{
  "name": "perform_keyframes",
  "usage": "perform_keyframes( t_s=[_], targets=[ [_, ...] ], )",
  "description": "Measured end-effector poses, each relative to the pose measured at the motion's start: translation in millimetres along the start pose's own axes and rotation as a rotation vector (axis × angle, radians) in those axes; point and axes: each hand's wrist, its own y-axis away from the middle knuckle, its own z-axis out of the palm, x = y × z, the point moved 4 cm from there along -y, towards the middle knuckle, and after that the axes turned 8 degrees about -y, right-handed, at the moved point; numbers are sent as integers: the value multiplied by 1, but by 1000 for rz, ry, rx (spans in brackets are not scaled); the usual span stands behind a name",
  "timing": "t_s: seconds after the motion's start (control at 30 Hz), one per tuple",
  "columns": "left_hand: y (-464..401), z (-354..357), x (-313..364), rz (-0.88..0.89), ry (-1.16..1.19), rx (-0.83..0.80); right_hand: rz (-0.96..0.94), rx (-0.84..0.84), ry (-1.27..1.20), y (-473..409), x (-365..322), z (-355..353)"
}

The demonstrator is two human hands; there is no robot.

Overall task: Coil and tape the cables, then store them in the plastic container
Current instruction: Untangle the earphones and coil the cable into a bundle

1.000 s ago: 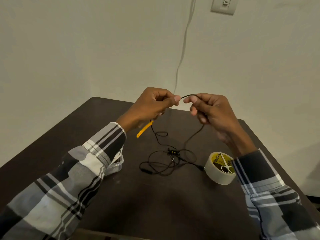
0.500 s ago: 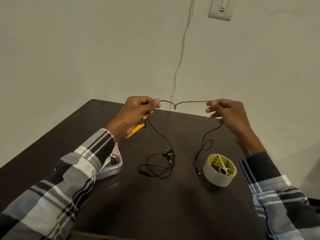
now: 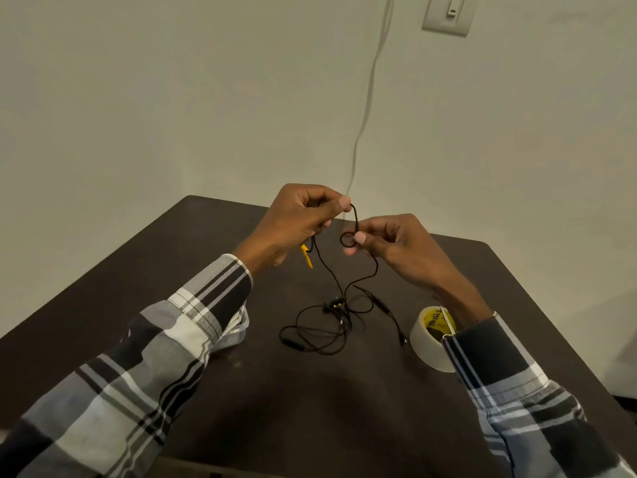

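A thin black cable [image 3: 331, 270] runs between both hands above the dark table [image 3: 310, 408]. My left hand [image 3: 296, 219] pinches one stretch of it, and a yellow plug end [image 3: 306, 256] hangs just below that hand. My right hand [image 3: 389, 243] pinches a small loop of the same cable. The remaining length drops to a loose tangle [image 3: 331, 326] on the table. A clear plastic container [image 3: 238, 331] shows partly behind my left sleeve. A roll of tape [image 3: 427, 343] stands by my right wrist.
A white wire [image 3: 365, 108] runs down the wall behind the table, below a wall switch [image 3: 448, 15]. The table's far edge lies just beyond my hands. Scissors [image 3: 444, 320] rest in the tape roll's core, partly hidden by my right sleeve.
My hands, spread apart with the cable stretched half a second ago, have come back together. The right hand now holds a small loop.
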Motion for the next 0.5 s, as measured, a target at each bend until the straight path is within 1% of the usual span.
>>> perform_keyframes(
  t_s=[0.1,0.17,0.33,0.43,0.5],
  targets=[
    [0,-3,-1,-6,20,23,48,-23,67,2,6,-3],
    [0,-4,-2,-9,36,57,74,-1,128,3,11,-5],
    [-1,-9,-2,-37,92,144,171,205,254,5,24,-17],
    [0,-9,-2,-50,102,136,186,305,212,6,28,-22],
    [2,-9,-1,-56,97,109,161,371,185,6,29,-25]
  ],
)
